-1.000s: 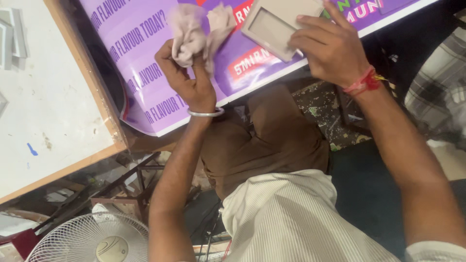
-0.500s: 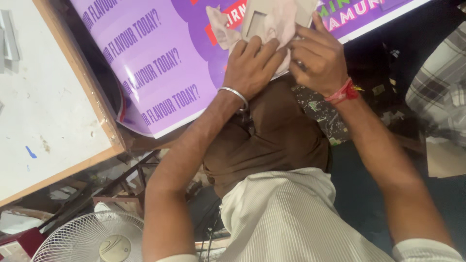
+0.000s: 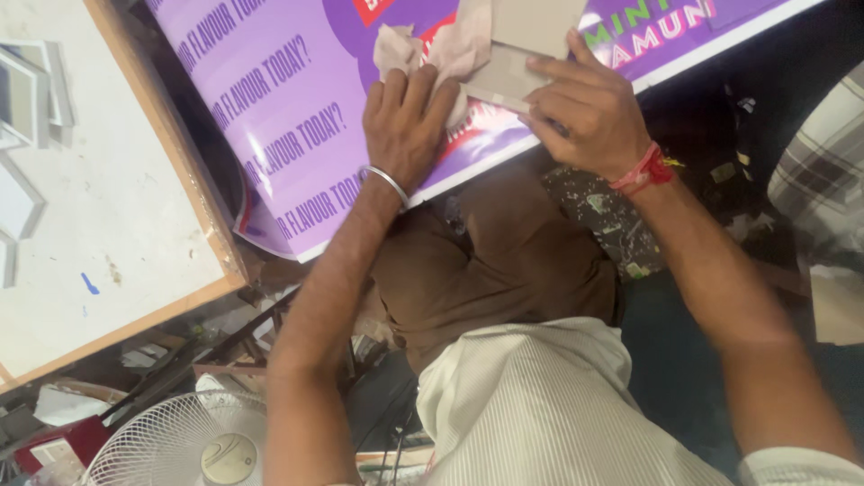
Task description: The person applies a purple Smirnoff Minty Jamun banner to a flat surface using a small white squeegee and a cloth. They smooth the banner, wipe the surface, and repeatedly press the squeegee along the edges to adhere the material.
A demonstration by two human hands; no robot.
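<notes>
the left hand (image 3: 405,121) lies palm down on a crumpled pale cloth (image 3: 450,45), fingers stretched almost flat and close together, pressing the cloth onto the purple printed banner (image 3: 270,117). most of the cloth bunches out beyond the fingertips, toward the top of the view, with one fold trailing under the palm. a thin metal bangle (image 3: 387,183) circles that wrist.

just beside it, the right hand (image 3: 585,112) curls over the near edge of a flat grey-beige frame-like panel (image 3: 531,36). its fingers bend around the panel's lower edge and the thumb side rests on top, so it has a partly closed hold on the piece. the panel lies on the banner, touching the cloth's right edge, and runs out of the top of the view. a red thread band (image 3: 641,169) wraps the right wrist.

the banner drapes over the person's lap, above brown trousers (image 3: 504,261) and a pale striped shirt (image 3: 558,405). to the left sits a white board with a wooden edge (image 3: 117,225), and a white fan grille (image 3: 171,441) shows at the bottom left.
</notes>
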